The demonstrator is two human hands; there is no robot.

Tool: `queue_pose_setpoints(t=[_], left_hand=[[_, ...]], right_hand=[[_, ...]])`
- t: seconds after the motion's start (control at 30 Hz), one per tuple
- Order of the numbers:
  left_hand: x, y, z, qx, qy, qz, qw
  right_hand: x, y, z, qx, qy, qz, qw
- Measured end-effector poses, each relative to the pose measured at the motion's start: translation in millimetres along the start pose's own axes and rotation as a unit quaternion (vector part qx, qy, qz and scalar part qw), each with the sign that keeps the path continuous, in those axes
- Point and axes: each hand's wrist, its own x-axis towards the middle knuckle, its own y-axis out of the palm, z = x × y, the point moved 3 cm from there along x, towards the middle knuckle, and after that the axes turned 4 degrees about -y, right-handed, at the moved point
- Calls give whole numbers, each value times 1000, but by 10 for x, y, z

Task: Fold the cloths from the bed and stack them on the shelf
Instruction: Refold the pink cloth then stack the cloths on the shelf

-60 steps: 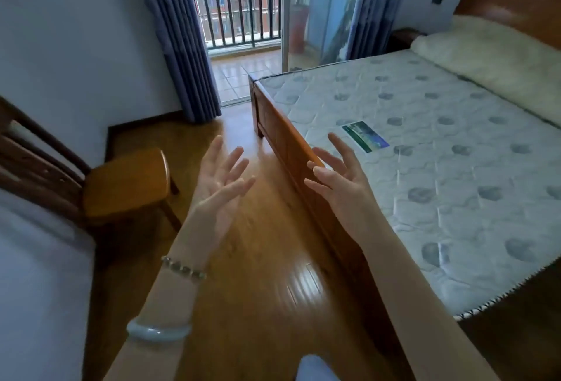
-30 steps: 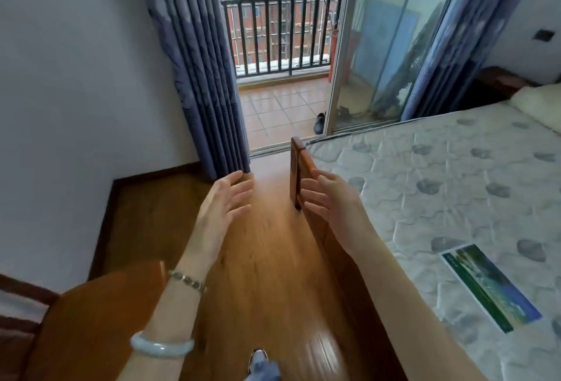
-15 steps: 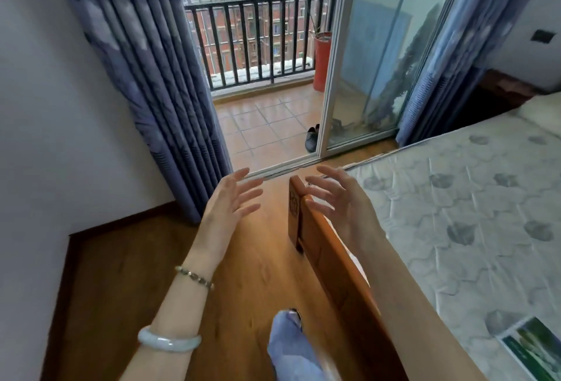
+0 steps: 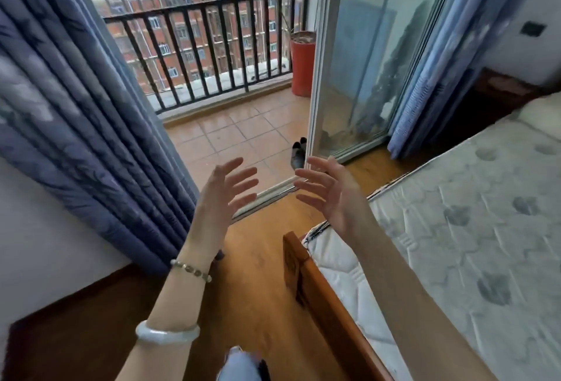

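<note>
L hand [image 4: 226, 195] and R hand [image 4: 331, 195] are both raised mid-air, palms facing each other, fingers spread and nearly straight. They hold nothing and touch nothing, w/ a clear gap btwn them. The L wrist carries a bead bracelet [image 4: 191, 270] and, nearer, a pale bangle [image 4: 167, 333].

The bed [image 4: 321, 298] lies at the right: its wooden corner sits just below the R forearm, and the quilted mattress [image 4: 470, 229] is bare where it shows. A cream soft thing [image 4: 543, 110] lies on the mattress at the far right, cut off by the frame edge, so I can't tell if it's a cloth. A knee in blue denim [image 4: 239, 365] is cropped at the near edge.

Beyond the hands is an open glass sliding door [image 4: 358, 62], then a tiled balcony w/ black railing [image 4: 197, 40], a red pot [image 4: 302, 63] and dark shoes [image 4: 299, 153], partly hidden by the door frame. Blue curtains hang on both sides – left curtain [image 4: 76, 137], right curtain [image 4: 425, 77].
</note>
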Motion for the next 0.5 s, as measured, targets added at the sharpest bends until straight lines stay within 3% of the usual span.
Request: queue_pose_setpoints(t=[0.23, 0.5], left_hand=[[1662, -193, 80, -14, -41, 88, 995], [3501, -151, -245, 15, -89, 239, 967]], right_hand=[[1270, -125, 14, -1, -58, -118, 991], [2528, 72, 128, 7, -117, -276, 954]])
